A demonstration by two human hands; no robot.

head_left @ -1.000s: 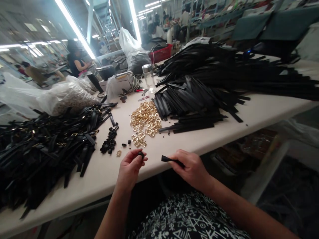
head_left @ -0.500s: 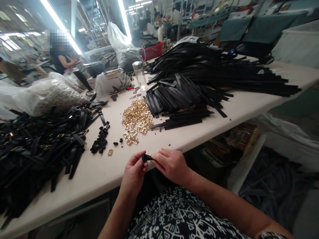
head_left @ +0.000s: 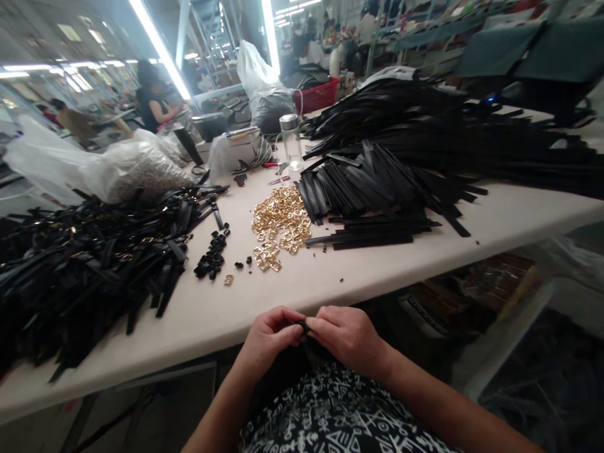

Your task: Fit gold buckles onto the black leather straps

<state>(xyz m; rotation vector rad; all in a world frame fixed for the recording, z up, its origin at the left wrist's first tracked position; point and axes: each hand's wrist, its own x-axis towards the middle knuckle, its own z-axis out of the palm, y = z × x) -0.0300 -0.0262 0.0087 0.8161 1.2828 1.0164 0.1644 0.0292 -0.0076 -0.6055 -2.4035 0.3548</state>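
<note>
Both hands meet at the table's front edge around a small black strap (head_left: 304,326), mostly hidden by the fingers. My left hand (head_left: 274,335) pinches it from the left between thumb and fingers. From the right, my right hand (head_left: 346,333) grips it with fingers bunched close to the left fingertips. Beyond the hands lie a heap of gold metal buckles (head_left: 282,217), a small pile of black loops (head_left: 212,255) and a single gold buckle (head_left: 229,280). Cut black strips (head_left: 358,189) are stacked right of the gold heap.
Finished-looking black straps with gold fittings (head_left: 94,264) cover the table's left side. Long black strips (head_left: 401,113) lie at the back right. A glass bottle (head_left: 293,148) stands behind the buckles, near a red-handled tool (head_left: 278,180). Another person (head_left: 158,107) is at the far left.
The hands have drawn closer together and lower, toward my body, and the strap is now more covered by the fingers. The view has swung left.
</note>
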